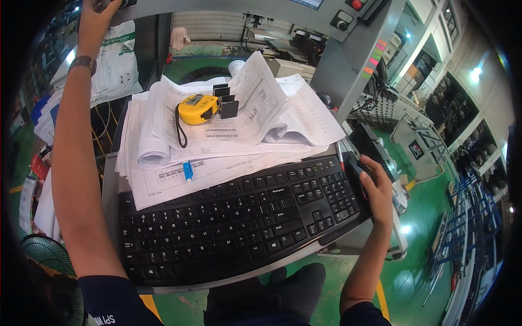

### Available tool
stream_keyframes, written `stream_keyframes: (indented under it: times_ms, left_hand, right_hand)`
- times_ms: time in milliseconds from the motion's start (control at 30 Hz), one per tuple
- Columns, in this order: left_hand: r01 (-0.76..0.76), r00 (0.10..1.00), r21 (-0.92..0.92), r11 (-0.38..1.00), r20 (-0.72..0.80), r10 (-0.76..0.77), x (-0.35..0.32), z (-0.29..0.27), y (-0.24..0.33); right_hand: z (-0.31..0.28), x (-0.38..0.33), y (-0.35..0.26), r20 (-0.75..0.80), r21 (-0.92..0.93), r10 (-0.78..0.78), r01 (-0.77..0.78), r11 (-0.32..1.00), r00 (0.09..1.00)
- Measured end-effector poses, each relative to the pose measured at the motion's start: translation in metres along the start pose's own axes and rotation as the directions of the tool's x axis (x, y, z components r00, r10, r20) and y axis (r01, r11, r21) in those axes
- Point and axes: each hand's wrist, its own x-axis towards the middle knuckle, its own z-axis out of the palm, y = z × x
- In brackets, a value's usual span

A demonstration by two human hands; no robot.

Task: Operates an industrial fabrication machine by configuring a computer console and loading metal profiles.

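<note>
My right hand [379, 190] is closed over a dark computer mouse [356, 173] beside the right end of the keyboard. The black keyboard [217, 233] lies across the front of a metal shelf. My left arm reaches up to the machine's control panel [217, 6], where my left hand [97, 24] is beside a black knob [127, 2]; the frame's top edge cuts off its fingers. Behind the keyboard lies a pile of printed drawing sheets [157, 122], some rolled or curled. On it rest a yellow tape measure [197, 108] with a black strap, black binder clips [228, 106] and a blue-capped item [188, 171].
A red button [356, 5] and a knob [341, 24] sit on the panel's right part. White bags [115, 65] stand at the left, above a fan [49, 258]. Metal stock fills a blue rack [462, 233] at the right, over a green floor [408, 266].
</note>
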Motion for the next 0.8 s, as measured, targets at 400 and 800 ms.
stream_keyframes:
  times_ms: [400,800]
  left_hand:
    - [-0.15,0.971,0.209,0.966,-0.156,0.184,0.012,-0.001,-0.056]
    - [-0.017,1.0,-0.13,0.991,-0.024,0.014,0.003,0.004,-0.013]
  right_hand:
    - [-0.001,-0.001,-0.003,0.001,-0.037,-0.003,0.003,0.999,1.0]
    - [0.001,0.0,-0.001,0.001,-0.038,-0.007,0.007,0.999,1.0]
